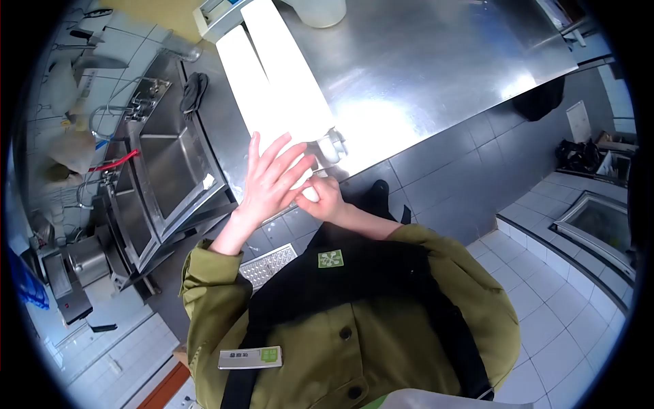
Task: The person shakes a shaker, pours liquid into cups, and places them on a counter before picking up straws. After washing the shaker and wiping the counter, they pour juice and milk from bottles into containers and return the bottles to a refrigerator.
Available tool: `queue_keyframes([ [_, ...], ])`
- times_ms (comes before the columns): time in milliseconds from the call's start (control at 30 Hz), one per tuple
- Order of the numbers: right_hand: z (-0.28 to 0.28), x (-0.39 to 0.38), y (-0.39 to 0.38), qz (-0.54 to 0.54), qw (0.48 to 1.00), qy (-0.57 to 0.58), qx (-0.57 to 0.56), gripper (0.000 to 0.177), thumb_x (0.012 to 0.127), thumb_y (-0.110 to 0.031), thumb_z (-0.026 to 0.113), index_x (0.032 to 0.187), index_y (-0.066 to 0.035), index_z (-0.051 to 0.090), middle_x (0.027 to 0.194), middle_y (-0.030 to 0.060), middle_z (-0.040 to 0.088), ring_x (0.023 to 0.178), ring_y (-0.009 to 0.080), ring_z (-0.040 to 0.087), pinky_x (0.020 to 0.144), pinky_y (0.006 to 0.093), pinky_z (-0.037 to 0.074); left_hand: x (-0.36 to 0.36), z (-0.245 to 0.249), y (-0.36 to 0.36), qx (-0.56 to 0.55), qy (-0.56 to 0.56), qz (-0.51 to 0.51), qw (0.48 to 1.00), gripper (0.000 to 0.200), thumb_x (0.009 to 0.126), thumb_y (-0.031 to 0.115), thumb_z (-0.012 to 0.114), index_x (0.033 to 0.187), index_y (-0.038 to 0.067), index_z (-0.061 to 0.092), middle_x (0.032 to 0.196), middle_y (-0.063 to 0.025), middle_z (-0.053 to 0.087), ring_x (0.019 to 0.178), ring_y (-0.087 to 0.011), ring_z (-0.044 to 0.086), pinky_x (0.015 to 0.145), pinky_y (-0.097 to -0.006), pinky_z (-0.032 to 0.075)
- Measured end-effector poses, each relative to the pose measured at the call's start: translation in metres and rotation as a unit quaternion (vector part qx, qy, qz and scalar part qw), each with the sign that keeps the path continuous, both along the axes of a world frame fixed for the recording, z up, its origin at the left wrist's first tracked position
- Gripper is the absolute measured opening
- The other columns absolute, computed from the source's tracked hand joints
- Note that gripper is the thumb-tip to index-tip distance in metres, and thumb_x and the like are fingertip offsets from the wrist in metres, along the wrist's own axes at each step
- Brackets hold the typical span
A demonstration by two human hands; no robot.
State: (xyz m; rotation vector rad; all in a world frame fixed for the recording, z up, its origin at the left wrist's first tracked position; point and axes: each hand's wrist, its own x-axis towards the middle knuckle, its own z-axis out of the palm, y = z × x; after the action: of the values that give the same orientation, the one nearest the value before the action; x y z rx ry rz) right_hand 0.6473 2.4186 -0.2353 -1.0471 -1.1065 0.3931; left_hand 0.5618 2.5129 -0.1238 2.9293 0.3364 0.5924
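Observation:
My left hand [272, 178] lies flat with fingers spread on the near end of two long white boards [276, 82] that rest side by side on a steel counter [422, 68]. My right hand [321, 199] is curled just below it at the counter's edge, its fingers closed around a small white thing [310, 194] that I cannot name. A small white round object [332, 144] sits on the counter just beyond my fingertips.
A steel sink [170, 163] with a tap [112, 112] is to the left, a dark cloth [193, 91] on its rim. A white container [319, 11] stands at the counter's far side. Grey tiled floor with a drain grate [267, 264] lies below.

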Motion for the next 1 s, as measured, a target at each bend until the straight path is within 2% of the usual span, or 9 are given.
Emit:
queue_keyframes([
  [167, -0.002, -0.001, -0.001, -0.021, 1.000, -0.019, 0.005, 0.021, 0.072, -0.013, 0.068, 0.072, 0.001, 0.052, 0.054, 0.0125, 0.053, 0.046, 0.0257, 0.056, 0.043, 0.0325, 0.043, -0.002, 0.016, -0.004, -0.017, -0.096, 0.020, 0.995, 0.033, 0.084, 0.033, 0.058, 0.106, 0.009, 0.061, 0.110, -0.0095, 0.060, 0.116, -0.0350, 0.048, 0.104, -0.0613, 0.015],
  [300, -0.015, -0.010, -0.006, -0.012, 0.999, -0.040, -0.030, 0.025, 0.073, -0.014, 0.068, 0.067, 0.000, 0.048, 0.051, 0.0113, 0.050, 0.040, 0.0236, 0.052, 0.039, 0.0323, 0.040, -0.005, 0.073, 0.008, -0.007, -0.249, 0.082, 0.965, 0.044, 0.092, 0.037, 0.046, 0.109, -0.002, 0.057, 0.108, -0.0163, 0.061, 0.112, -0.0342, 0.053, 0.101, -0.0508, 0.031],
  [367, -0.007, -0.012, -0.004, -0.021, 1.000, -0.023, -0.001, 0.027, 0.075, -0.016, 0.069, 0.067, 0.000, 0.048, 0.050, 0.0104, 0.049, 0.039, 0.0240, 0.051, 0.039, 0.0316, 0.040, -0.017, 0.102, 0.034, 0.022, -0.384, 0.150, 0.911, 0.047, 0.096, 0.036, 0.038, 0.112, -0.005, 0.053, 0.107, -0.0164, 0.061, 0.102, -0.0268, 0.058, 0.088, -0.0363, 0.046],
  [500, 0.001, -0.002, -0.020, -0.013, 0.993, -0.096, -0.061, 0.032, 0.075, -0.026, 0.068, 0.080, 0.002, 0.052, 0.065, 0.0128, 0.056, 0.053, 0.0259, 0.057, 0.048, 0.0334, 0.044, -0.057, 0.131, 0.064, -0.056, -0.593, 0.285, 0.751, 0.036, 0.096, 0.021, 0.031, 0.109, -0.007, 0.050, 0.109, -0.0182, 0.056, 0.098, -0.0270, 0.057, 0.086, -0.0365, 0.049],
  [567, 0.009, 0.013, -0.035, -0.089, 0.981, -0.173, -0.028, 0.041, 0.075, -0.033, 0.065, 0.093, 0.001, 0.055, 0.088, 0.0165, 0.058, 0.075, 0.0307, 0.059, 0.064, 0.0382, 0.046, -0.088, 0.098, 0.072, -0.088, -0.620, 0.316, 0.713, 0.035, 0.094, 0.020, 0.033, 0.109, -0.007, 0.049, 0.111, -0.0195, 0.053, 0.101, -0.0274, 0.055, 0.088, -0.0386, 0.048],
  [633, 0.023, 0.032, -0.045, -0.205, 0.967, -0.141, -0.052, 0.036, 0.074, -0.021, 0.063, 0.099, 0.002, 0.052, 0.094, 0.0186, 0.055, 0.084, 0.0353, 0.055, 0.075, 0.0397, 0.044, -0.109, 0.039, 0.075, -0.100, -0.652, 0.321, 0.679, 0.035, 0.093, 0.021, 0.037, 0.114, -0.006, 0.045, 0.110, -0.0198, 0.051, 0.104, -0.0285, 0.053, 0.093, -0.0411, 0.044],
  [767, 0.036, 0.052, -0.018, -0.206, 0.957, -0.153, -0.136, 0.027, 0.075, -0.014, 0.064, 0.094, 0.001, 0.054, 0.088, 0.0141, 0.057, 0.081, 0.0267, 0.056, 0.071, 0.0335, 0.044, -0.105, -0.061, 0.054, -0.257, -0.747, 0.411, 0.456, 0.035, 0.097, 0.017, 0.029, 0.131, 0.010, 0.031, 0.122, -0.0174, 0.044, 0.110, -0.0279, 0.049, 0.090, -0.0404, 0.045],
  [933, 0.042, 0.052, 0.012, -0.131, 0.961, 0.002, -0.244, 0.022, 0.080, -0.019, 0.063, 0.076, 0.002, 0.059, 0.062, 0.0061, 0.058, 0.057, 0.0131, 0.054, 0.055, 0.0291, 0.044, -0.117, -0.156, 0.044, -0.348, -0.646, 0.495, 0.466, 0.030, 0.095, 0.010, 0.033, 0.123, 0.005, 0.043, 0.124, -0.0135, 0.043, 0.110, -0.0238, 0.046, 0.096, -0.0333, 0.036],
  [1000, 0.016, 0.068, 0.018, -0.213, 0.961, 0.019, -0.177, 0.023, 0.080, -0.020, 0.062, 0.074, 0.002, 0.058, 0.059, 0.0050, 0.057, 0.056, 0.0103, 0.052, 0.053, 0.0279, 0.043, -0.129, -0.189, 0.048, -0.415, -0.570, 0.517, 0.486, 0.029, 0.093, 0.008, 0.037, 0.120, 0.002, 0.046, 0.124, -0.0130, 0.043, 0.110, -0.0240, 0.045, 0.097, -0.0330, 0.034],
])
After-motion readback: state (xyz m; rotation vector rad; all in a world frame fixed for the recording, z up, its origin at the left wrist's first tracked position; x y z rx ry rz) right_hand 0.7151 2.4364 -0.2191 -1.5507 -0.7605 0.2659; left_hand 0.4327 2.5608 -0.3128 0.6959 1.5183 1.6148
